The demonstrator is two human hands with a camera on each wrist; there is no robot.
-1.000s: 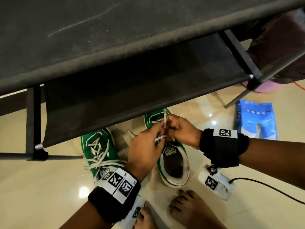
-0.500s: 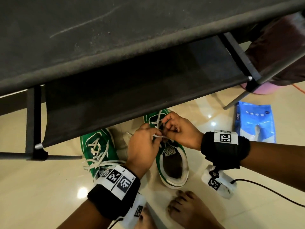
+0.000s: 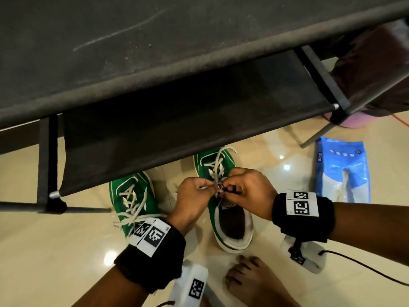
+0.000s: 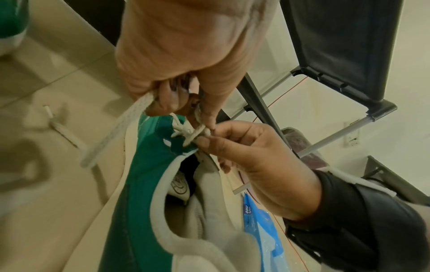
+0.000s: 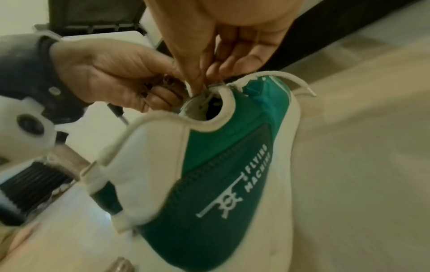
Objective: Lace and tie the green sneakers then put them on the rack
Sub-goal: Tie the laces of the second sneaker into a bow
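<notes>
Head view showed both green sneakers on the tiled floor (image 3: 55,251) in front of the black shoe rack (image 3: 177,120); the left hand (image 3: 192,196) and the right hand (image 3: 250,191) met over the top eyelets of the right-side sneaker (image 3: 223,209), each pinching a strand of its white lace (image 3: 215,167). The left-side sneaker (image 3: 135,202) lay just beside it with loose lace ends spilled over its side; whether it was tied could not be told. The step in hand seemed to be the tying, or the last threading, on the right-side sneaker; the next move would call for drawing the strands tight and forming the bow without losing the crossing.

The left wrist view showed what the head view hid; a small crossing of lace sat at the top eyelet, held between the right hand's fingertips (image 4: 204,142), while the left hand's curled fingers gripped a flat strand running down to the floor. The right wrist view alone showed the sneaker's outer side with the words FLYING MACHINE; a blue packet (image 3: 343,171) lay well apart.
</notes>
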